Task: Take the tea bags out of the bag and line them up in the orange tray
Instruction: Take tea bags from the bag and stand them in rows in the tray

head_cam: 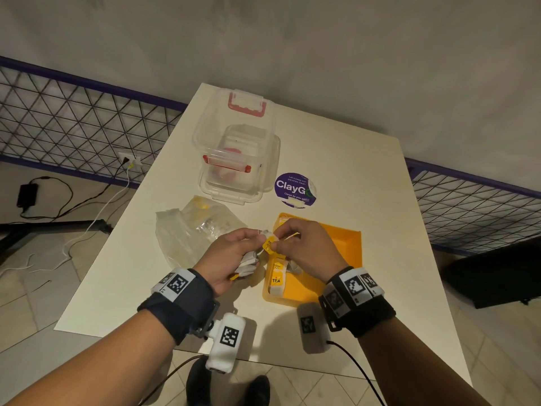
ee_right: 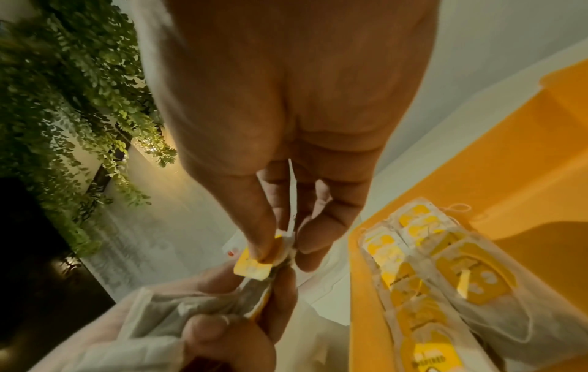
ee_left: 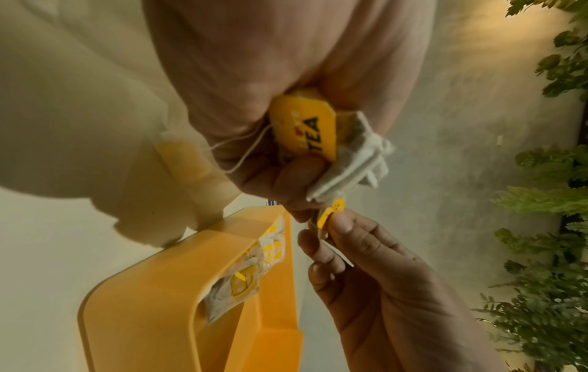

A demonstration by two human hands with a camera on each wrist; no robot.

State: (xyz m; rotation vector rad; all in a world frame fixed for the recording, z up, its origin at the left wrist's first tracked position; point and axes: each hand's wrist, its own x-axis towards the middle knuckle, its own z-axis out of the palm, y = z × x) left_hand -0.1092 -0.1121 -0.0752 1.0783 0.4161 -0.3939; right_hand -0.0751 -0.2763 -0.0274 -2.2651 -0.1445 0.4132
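My left hand [head_cam: 234,256] grips a bunch of white tea bags [head_cam: 247,266] [ee_left: 346,166] with yellow tags, just left of the orange tray [head_cam: 336,259]. My right hand [head_cam: 304,250] pinches the yellow tag [head_cam: 269,246] [ee_right: 253,266] of one tea bag at the top of that bunch, between thumb and forefinger. Several tea bags [head_cam: 276,281] [ee_right: 445,276] lie in a row along the tray's left side. The clear plastic bag [head_cam: 190,232] lies crumpled on the table left of my hands, with a little yellow showing inside.
A clear lidded container with red clips [head_cam: 240,159] stands open behind the bag. A round purple sticker [head_cam: 294,189] lies beside it. The white table [head_cam: 366,177] ends close to my wrists. Wire fencing [head_cam: 73,121] and floor cables [head_cam: 73,206] flank the table.
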